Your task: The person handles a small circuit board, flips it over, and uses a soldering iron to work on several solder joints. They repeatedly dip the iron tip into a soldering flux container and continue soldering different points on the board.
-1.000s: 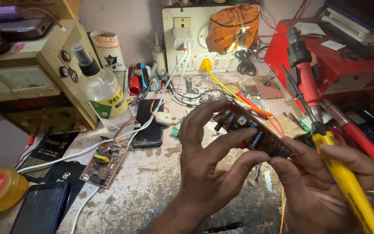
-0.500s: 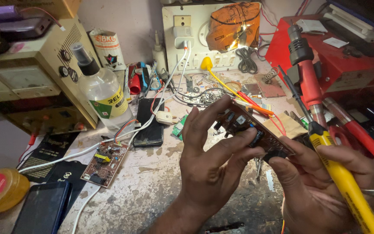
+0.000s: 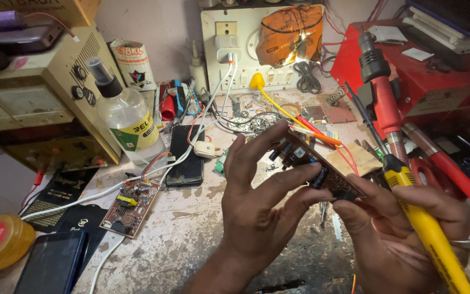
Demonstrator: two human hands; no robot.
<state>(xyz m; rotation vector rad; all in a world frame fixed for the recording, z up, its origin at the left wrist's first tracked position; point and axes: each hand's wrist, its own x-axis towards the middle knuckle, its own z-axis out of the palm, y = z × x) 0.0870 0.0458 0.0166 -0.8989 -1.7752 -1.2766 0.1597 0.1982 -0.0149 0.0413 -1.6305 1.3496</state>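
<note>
My left hand [image 3: 259, 209] and my right hand [image 3: 403, 228] hold a small dark circuit board [image 3: 314, 166] between them, above the workbench. The left fingers pinch the board's near and left edges. The right thumb and fingers grip its right end, and a yellow-handled soldering iron [image 3: 425, 228] also lies in that hand, its black tip [image 3: 360, 114] pointing up and away. Red and orange wires [image 3: 322, 136] trail from the board toward the back.
A clear bottle [image 3: 126, 120] stands left of a black phone [image 3: 187, 155]. A brown circuit board [image 3: 131, 206] lies near the left front. A red hot-air tool [image 3: 384, 103] and a red box [image 3: 436, 76] are on the right. A wall socket panel [image 3: 235, 43] stands behind.
Both hands and the board have shifted slightly; the left fingers have spread a little more around the board. The rest of the bench is unchanged.
</note>
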